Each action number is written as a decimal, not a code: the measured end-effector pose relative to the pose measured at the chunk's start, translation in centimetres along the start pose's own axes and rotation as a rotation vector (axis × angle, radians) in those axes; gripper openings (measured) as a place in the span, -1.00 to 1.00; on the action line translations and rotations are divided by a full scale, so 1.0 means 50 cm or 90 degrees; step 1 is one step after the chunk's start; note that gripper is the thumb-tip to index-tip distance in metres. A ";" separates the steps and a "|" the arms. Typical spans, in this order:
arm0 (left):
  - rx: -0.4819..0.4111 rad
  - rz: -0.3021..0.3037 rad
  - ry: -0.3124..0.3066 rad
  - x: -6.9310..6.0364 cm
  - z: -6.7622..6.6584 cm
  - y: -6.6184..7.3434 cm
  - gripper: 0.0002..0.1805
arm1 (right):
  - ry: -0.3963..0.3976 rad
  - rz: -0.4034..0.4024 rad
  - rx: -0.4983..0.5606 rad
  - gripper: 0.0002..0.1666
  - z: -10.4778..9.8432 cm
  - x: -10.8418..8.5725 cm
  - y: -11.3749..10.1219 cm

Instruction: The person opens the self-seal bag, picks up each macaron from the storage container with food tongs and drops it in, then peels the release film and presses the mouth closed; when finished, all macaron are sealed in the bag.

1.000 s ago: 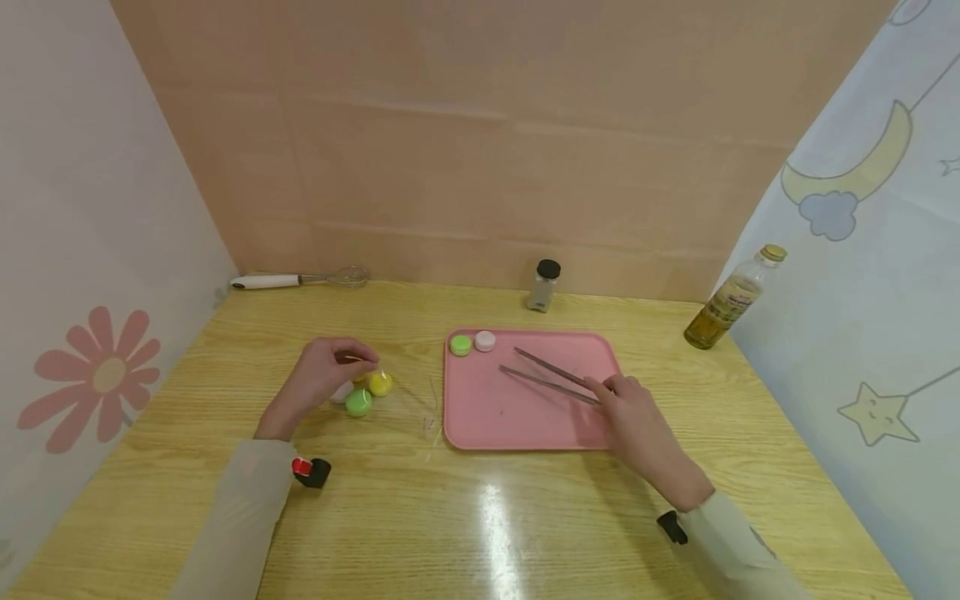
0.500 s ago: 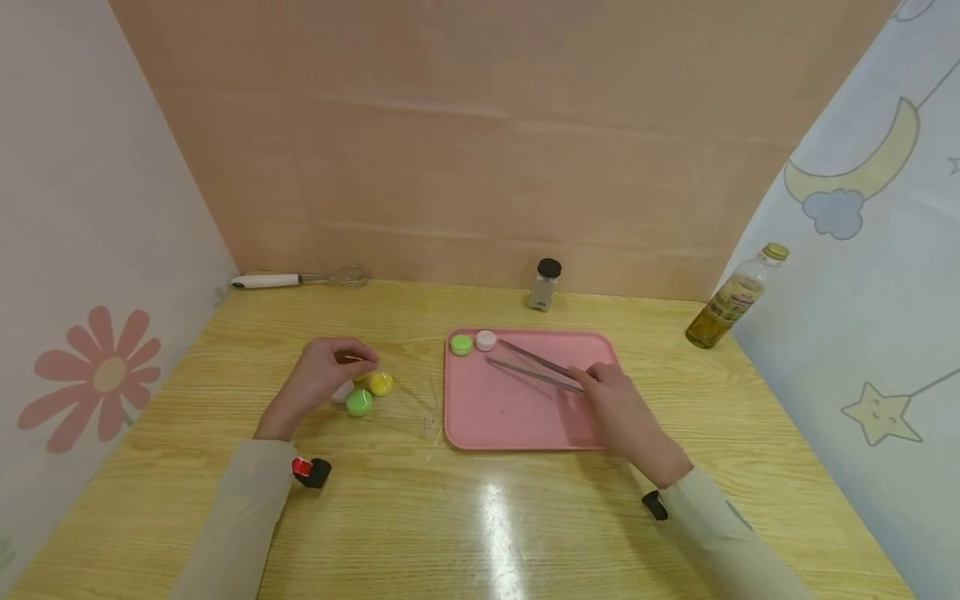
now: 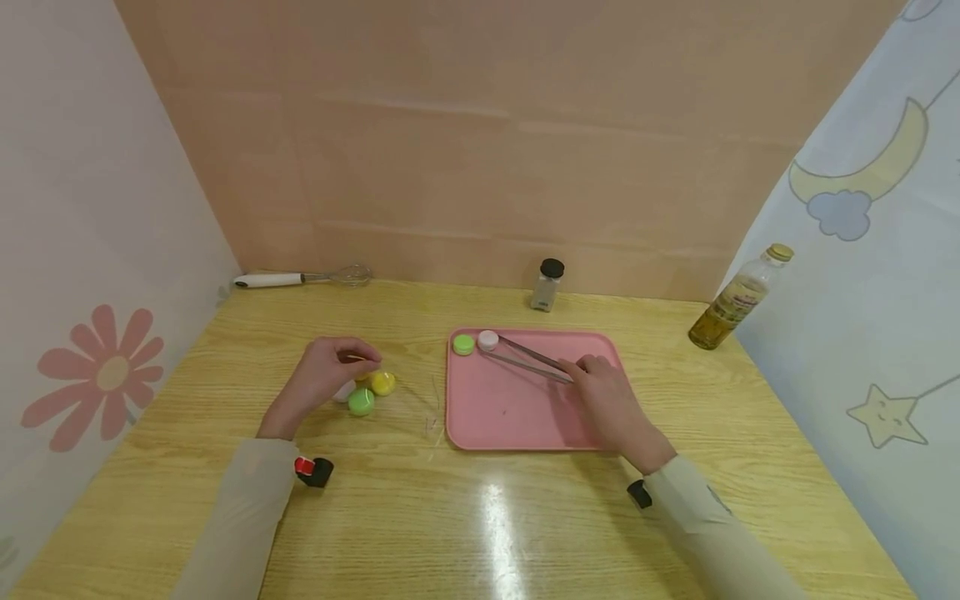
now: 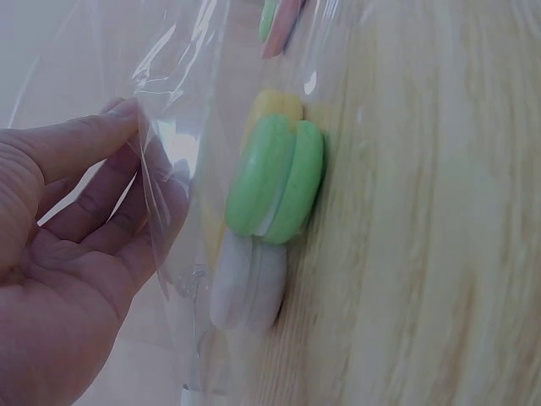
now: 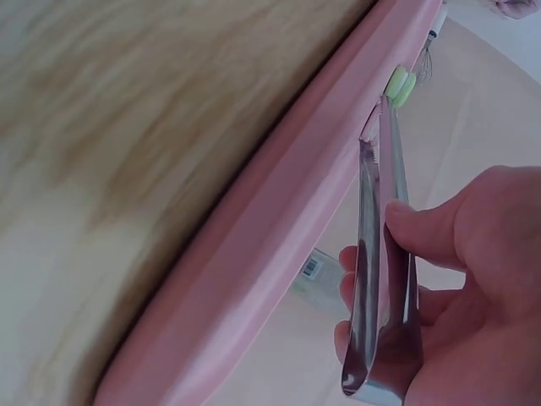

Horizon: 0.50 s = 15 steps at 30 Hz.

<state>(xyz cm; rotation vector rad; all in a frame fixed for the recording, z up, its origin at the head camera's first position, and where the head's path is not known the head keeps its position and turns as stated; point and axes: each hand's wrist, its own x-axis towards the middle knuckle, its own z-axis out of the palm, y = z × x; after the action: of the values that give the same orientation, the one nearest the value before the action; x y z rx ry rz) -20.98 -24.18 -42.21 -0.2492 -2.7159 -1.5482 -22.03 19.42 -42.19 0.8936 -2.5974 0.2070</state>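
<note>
My left hand (image 3: 326,377) pinches the edge of a clear plastic bag (image 4: 169,152) at the left of the table. Through the film show a green macaron (image 3: 361,402), a yellow macaron (image 3: 383,383) and a pale macaron (image 4: 249,283), with more yellow partly hidden. Over the pink tray (image 3: 487,425), my right hand (image 3: 609,404) grips metal tongs (image 5: 363,288). The tong tips are spread at the pale pink macaron (image 3: 487,340) in the tray's far left corner; whether they touch it I cannot tell. A green macaron (image 3: 464,344) sits to its left.
A whisk (image 3: 300,279) with a white handle lies along the back edge at left. Behind the tray stands a black-capped jar (image 3: 545,287). An oil bottle (image 3: 735,300) stands at the back right. A brown backdrop (image 3: 480,167) rises behind the table.
My right hand has moved the tongs left and slightly back across the tray, bringing their tips up to the pale pink macaron. My left hand has stayed at the bag.
</note>
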 end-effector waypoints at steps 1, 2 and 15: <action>0.000 0.001 0.000 0.000 0.000 0.000 -0.82 | -0.003 0.004 0.003 -0.51 0.000 0.001 0.000; 0.000 0.001 0.001 0.001 0.000 0.000 -0.83 | -0.006 0.009 0.007 -0.51 0.000 0.002 -0.001; -0.009 0.012 0.001 0.001 0.000 -0.002 -0.83 | -0.002 0.007 0.012 -0.54 -0.005 0.001 -0.006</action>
<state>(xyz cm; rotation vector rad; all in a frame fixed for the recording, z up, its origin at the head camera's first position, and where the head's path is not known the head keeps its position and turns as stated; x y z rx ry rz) -21.03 -24.22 -42.32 -0.2731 -2.6945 -1.5637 -21.79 19.24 -41.94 0.8876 -2.6079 0.2338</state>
